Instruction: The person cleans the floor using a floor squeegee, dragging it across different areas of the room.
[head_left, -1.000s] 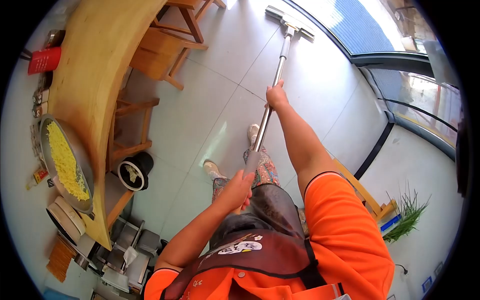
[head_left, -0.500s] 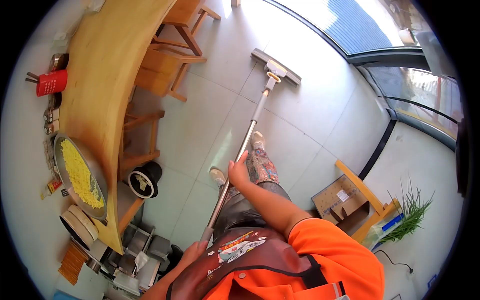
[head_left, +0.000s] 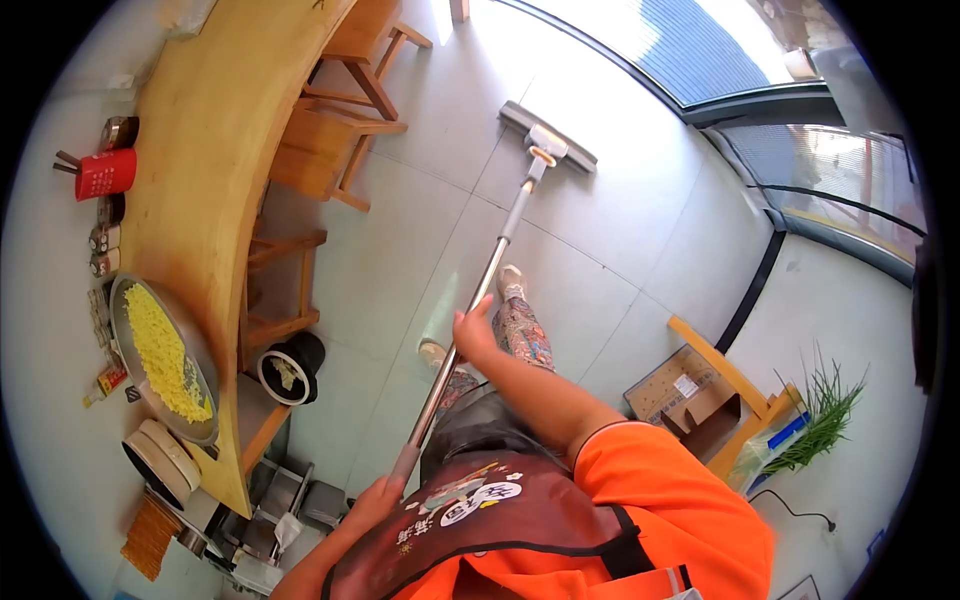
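Note:
A mop (head_left: pixel 497 258) with a long metal pole slants across the middle of the view, its wide grey head (head_left: pixel 548 136) flat on the tiled floor. My right hand (head_left: pixel 475 335) is wrapped round the middle of the pole. Lower down, my left hand (head_left: pixel 378 500) grips near the grey top end of the handle, its fingers partly hidden. My legs and shoes stand beside the pole, below a dark red apron (head_left: pixel 455 510).
Along the left runs a wooden counter (head_left: pixel 205 130) bearing a metal bowl of yellow crumbly food (head_left: pixel 165 350). Wooden stools (head_left: pixel 315 150) and a black bin (head_left: pixel 310 355) stand beside it. At right are a cardboard box (head_left: pixel 665 385), green stalks (head_left: pixel 825 430) and glass doors (head_left: pixel 760 70).
The view has shifted slightly. My left hand and the handle's top end have moved a little left; the mop head stays at nearly the same spot on the floor. Both hands keep their hold.

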